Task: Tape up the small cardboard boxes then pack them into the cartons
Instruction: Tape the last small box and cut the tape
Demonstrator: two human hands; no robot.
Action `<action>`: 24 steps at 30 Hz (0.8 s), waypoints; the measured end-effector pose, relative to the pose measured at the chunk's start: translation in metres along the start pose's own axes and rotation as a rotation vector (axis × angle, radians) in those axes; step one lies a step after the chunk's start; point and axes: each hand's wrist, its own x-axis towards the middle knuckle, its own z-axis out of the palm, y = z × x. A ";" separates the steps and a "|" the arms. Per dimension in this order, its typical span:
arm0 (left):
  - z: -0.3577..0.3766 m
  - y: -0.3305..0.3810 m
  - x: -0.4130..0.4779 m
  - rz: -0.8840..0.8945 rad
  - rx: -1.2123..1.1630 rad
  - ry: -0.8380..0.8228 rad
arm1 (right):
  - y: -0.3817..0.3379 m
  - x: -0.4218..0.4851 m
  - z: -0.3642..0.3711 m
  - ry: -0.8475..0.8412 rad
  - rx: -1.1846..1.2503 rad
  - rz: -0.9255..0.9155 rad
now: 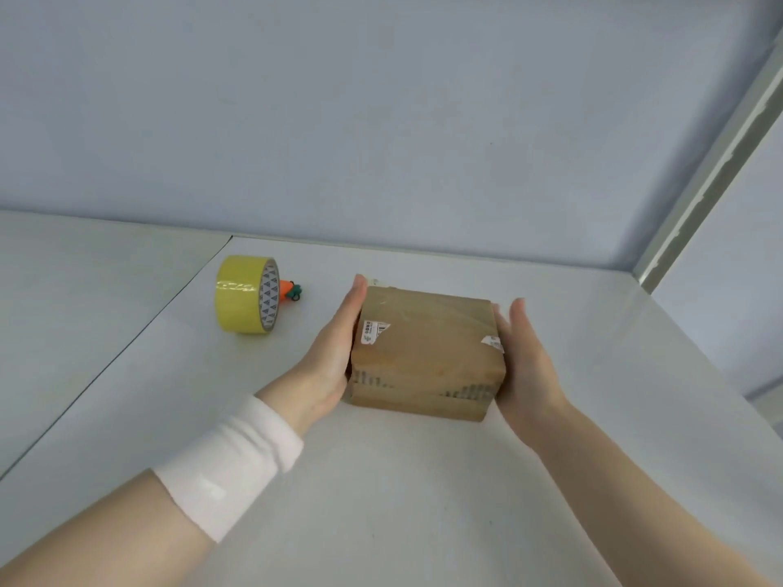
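A small brown cardboard box (426,351) with torn white label scraps sits on the white table (381,480), near its middle. My left hand (334,351) presses flat against the box's left side, fingers straight. On the opposite side my right hand (525,358) lies flat against the box, fingers straight too. A roll of yellow tape (245,294) stands on its edge to the left of the box, apart from both hands.
A small orange carrot-shaped object (289,290) lies just behind the tape roll. A blue wall (381,120) rises behind the table. A second white surface (84,290) adjoins on the left across a seam. My left wrist wears a white band (231,463).
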 end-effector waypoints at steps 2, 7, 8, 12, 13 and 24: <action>0.004 -0.004 0.000 0.038 0.033 0.033 | 0.002 -0.001 0.001 0.030 0.003 -0.020; 0.000 0.000 -0.001 0.064 0.125 -0.100 | -0.005 -0.005 -0.007 -0.083 -0.186 -0.051; -0.009 0.000 -0.002 0.120 0.168 -0.147 | -0.008 -0.009 -0.014 -0.139 -0.229 -0.078; -0.031 -0.010 -0.013 0.305 0.581 -0.261 | 0.004 -0.020 -0.040 -0.333 -0.520 -0.199; -0.029 -0.012 -0.015 0.335 0.666 -0.239 | 0.004 -0.021 -0.039 -0.325 -0.557 -0.219; -0.009 0.059 0.010 0.042 1.264 0.049 | -0.059 0.006 -0.003 0.099 -1.099 -0.017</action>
